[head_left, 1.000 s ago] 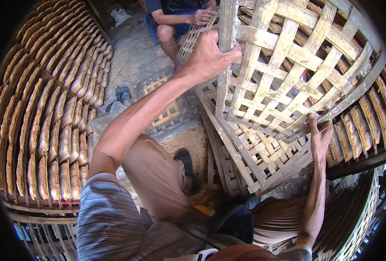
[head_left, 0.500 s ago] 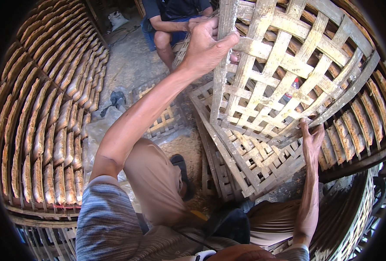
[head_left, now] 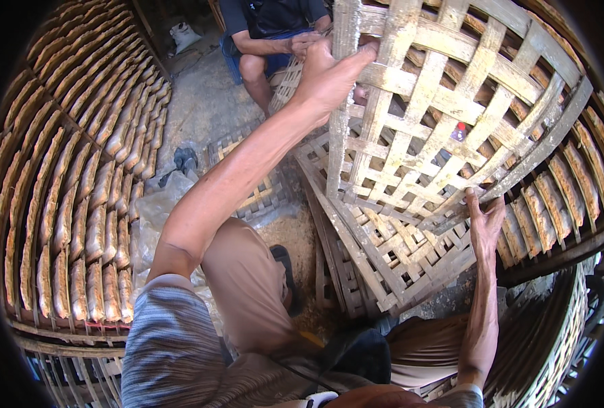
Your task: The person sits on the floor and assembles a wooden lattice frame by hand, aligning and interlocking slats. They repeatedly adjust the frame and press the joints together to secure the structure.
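A woven bamboo tray (head_left: pixel 444 102) with a wooden frame is held up, tilted, in front of me on the right. My left hand (head_left: pixel 325 78) grips its left frame bar near the top. My right hand (head_left: pixel 485 214) pinches its lower right edge, thumb on the near side. Part of the left fingers is hidden behind the frame. Under the held tray lies a stack of similar woven trays (head_left: pixel 417 262), its top one partly covered. A small thing with a red top (head_left: pixel 459 129) shows through the weave; its kind I cannot make out.
Racks of stacked brown-and-white slabs (head_left: pixel 77 204) fill the left side, and more slabs (head_left: pixel 553 204) stand at the right. Another person (head_left: pixel 268 44) sits at the far side. A woven panel (head_left: pixel 254 183) and clear plastic sheeting (head_left: pixel 159 211) lie on the floor.
The held tray has shifted slightly, its upper left side moving a little left. My left hand has moved slightly down with it; the right hand stays almost in place.
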